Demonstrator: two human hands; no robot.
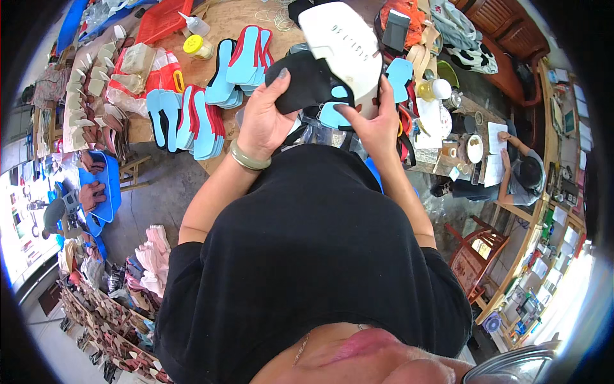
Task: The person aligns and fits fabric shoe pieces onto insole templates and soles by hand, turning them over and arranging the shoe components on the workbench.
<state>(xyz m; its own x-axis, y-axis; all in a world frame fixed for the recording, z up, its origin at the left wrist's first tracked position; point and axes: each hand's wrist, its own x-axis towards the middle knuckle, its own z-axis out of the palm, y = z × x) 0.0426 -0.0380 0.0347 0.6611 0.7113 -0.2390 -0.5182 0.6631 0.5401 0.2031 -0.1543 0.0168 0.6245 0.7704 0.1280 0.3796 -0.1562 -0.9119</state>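
Observation:
My left hand (268,118) is closed on the left part of a black insole-shaped piece (306,83), thumb on top. Light blue patches show at the piece's right end, where the thumb of my right hand (377,128) presses. The fingers of that hand go up behind, along the edge of a white rounded panel (342,38) with dark markings; whether they grip the panel too, I cannot tell. Left of my hands lie stacks of light blue insoles (224,73) with red or black edges, and more insoles (201,131) nearer me. Another blue insole (400,73) lies to the right.
A yellow-lidded jar (197,46), a squeeze bottle (195,24) and a red basket (163,19) stand on the wooden table (233,14). A phone (397,30) is at the back right. Another person (527,173) sits at the right. A blue bin (105,185) stands left.

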